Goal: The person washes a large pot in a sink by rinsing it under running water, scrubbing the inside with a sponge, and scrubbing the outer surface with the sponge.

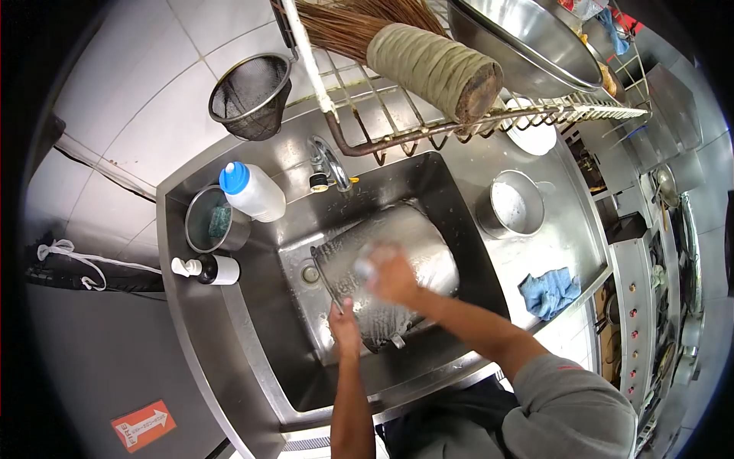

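A large metal stockpot lies on its side in the deep steel sink, its wall wet and streaked with suds. My left hand is closed around the pot's rim on the near left. Over the pot's side is my right hand, blurred by motion, its fingers curled on a small greyish pad against the metal. The pad's exact kind is too smeared to make out. Beyond the pot, the faucet reaches over the sink's back edge.
Left of the sink stand a white squeeze bottle with a blue cap, a metal pot with a green scourer, and a pump bottle. A small saucepan and blue cloth lie right. A wire rack overhangs the back.
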Tool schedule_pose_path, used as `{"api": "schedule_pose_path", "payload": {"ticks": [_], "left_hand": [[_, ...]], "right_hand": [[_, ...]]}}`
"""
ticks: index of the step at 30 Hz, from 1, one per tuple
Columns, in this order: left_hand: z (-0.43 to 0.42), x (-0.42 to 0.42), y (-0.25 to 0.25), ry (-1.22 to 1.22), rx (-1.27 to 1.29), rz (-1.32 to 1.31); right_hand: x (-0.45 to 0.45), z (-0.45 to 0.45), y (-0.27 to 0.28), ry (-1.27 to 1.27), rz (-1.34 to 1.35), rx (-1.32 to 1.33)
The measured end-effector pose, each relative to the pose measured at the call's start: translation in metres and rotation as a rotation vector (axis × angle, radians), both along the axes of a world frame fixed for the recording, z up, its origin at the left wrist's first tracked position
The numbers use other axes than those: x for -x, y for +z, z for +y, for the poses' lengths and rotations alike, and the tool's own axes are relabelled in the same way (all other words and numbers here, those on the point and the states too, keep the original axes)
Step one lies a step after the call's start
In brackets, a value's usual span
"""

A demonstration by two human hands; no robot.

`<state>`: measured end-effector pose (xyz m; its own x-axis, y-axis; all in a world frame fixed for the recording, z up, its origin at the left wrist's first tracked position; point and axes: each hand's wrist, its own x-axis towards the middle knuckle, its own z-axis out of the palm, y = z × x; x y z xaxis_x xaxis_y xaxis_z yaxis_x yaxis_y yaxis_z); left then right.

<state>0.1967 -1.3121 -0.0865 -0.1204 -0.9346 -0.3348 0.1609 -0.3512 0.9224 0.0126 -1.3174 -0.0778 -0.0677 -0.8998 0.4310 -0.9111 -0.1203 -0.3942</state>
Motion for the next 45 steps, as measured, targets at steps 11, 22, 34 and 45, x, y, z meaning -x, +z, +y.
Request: {"api": "schedule_pose_path", "payload": {"ticks": [11, 22, 34, 45], "left_hand": [[0.035, -0.053, -0.014, -0.209, -0.137, -0.121], [0.011, -0.033, -0.006, -0.091, 0.069, -0.183], [0.046, 0.018, 0.003, 0.296, 0.249, -0.407], [0.008, 0.028, 0.03, 0.426, 0.654, -1.081]], "right_hand": [[0.042, 0.031, 0.005, -0.36, 0.192, -0.671], [0.053, 0.005, 0.028, -0.362, 0.023, -0.747], [0.045, -0.02, 0.005, -0.374, 0.43, -0.558], [0.056, 0.046, 0.038, -0.361, -0.131, -0.136]]}}
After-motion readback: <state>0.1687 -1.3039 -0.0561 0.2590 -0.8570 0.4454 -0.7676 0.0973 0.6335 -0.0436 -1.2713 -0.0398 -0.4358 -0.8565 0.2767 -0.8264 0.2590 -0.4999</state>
